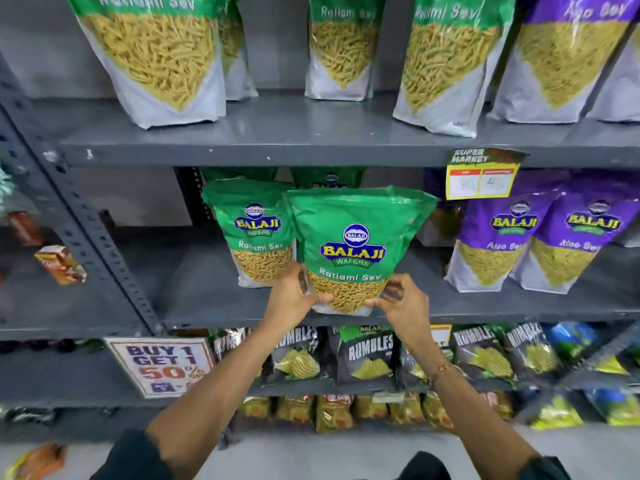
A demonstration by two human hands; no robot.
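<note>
Pouch-facing work on the middle shelf [207,292]: a green Balaji Wafers "Ratlami Sev" pouch [353,251] stands upright at the shelf's near edge, its long axis vertical, straight ahead of both hands and between them. The left hand [294,296] curls round its lower left corner and the right hand [405,303] pinches the lower right corner, so neither is nearer. A second Ratlami Sev pouch [256,237] sits just left and slightly farther back; I judge any push goes away from the person, into that row. Right of it stand purple Balaji "Aloo Sev" pouches [502,244] under a "Super Market" price tag [481,174]. Below hang "Rumbles" bags [367,355] and a "Buy 1 Get 1 50%" sign [162,365].
</note>
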